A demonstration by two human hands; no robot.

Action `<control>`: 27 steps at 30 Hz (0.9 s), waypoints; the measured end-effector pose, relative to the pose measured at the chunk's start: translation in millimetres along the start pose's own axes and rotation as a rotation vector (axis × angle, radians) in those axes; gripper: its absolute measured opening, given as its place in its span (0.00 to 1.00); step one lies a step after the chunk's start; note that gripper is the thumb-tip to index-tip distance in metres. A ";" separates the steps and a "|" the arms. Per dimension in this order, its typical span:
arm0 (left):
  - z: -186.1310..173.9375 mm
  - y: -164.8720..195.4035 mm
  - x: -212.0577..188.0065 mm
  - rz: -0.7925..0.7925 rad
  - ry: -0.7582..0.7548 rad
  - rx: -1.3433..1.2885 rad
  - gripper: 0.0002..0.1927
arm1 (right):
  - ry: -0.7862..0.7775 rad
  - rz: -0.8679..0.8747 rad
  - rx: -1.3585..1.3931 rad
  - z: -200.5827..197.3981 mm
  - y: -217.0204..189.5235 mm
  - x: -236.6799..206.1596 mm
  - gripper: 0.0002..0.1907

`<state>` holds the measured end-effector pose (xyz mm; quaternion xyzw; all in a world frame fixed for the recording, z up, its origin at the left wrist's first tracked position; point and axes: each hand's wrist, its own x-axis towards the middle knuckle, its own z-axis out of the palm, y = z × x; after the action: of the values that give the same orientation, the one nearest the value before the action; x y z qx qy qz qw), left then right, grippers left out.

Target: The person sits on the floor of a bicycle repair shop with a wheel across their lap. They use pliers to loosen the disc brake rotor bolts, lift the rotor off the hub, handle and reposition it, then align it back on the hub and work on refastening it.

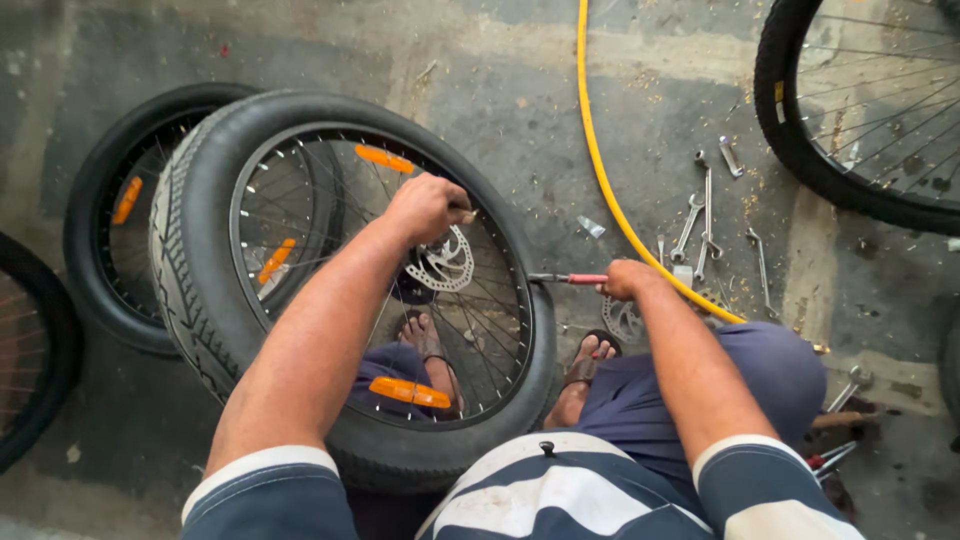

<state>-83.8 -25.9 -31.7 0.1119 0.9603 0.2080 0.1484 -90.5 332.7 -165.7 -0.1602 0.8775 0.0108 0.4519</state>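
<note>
A fat-tyred bicycle wheel (200, 250) with orange reflectors and a brake disc (445, 265) stands upright in front of my knees. My left hand (428, 205) is closed on the axle end at the hub, just above the disc. My right hand (625, 280) grips the red handle of a screwdriver (565, 278). The tool's metal tip rests against the wheel's rim on its right side.
A second wheel (105, 215) leans behind the first at left, and part of another tyre (35, 350) shows at the far left. A yellow hose (600, 160) crosses the concrete floor. Several spanners (700, 225) lie at right, near a thin spoked wheel (800, 130).
</note>
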 end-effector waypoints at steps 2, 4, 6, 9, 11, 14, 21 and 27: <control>-6.1 3.3 0.2 0.009 0.000 -0.007 0.11 | -0.033 0.005 -0.051 -5.2 1.9 1.3 0.29; -10.6 13.3 4.1 0.167 0.068 0.030 0.10 | -0.098 0.034 -0.124 -9.7 -4.7 -5.3 0.31; -16.9 26.5 8.0 0.300 0.156 0.083 0.07 | 0.029 -0.056 -0.143 -18.4 -22.7 -11.7 0.30; -18.6 56.8 8.3 0.420 0.282 0.096 0.06 | 0.697 -0.551 0.239 -34.0 -54.4 -21.9 0.35; -18.0 79.3 6.7 0.446 0.311 -0.010 0.06 | 0.815 -0.741 0.748 -35.3 -77.4 -31.3 0.30; -26.0 102.6 0.2 0.413 0.277 -0.139 0.08 | 0.762 -0.758 1.074 -28.3 -106.3 -45.7 0.15; -96.9 140.7 -47.8 0.284 0.154 0.164 0.26 | 0.439 -0.836 1.435 -1.1 -132.4 -94.2 0.10; -164.5 114.2 -210.3 0.103 0.789 0.206 0.25 | 0.463 -0.651 1.255 23.5 -120.2 -147.3 0.25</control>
<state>74.9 -42.8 210.9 0.0857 0.9525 0.1448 -0.2540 42.6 262.6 -47.1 -0.1223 0.6996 -0.6609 0.2424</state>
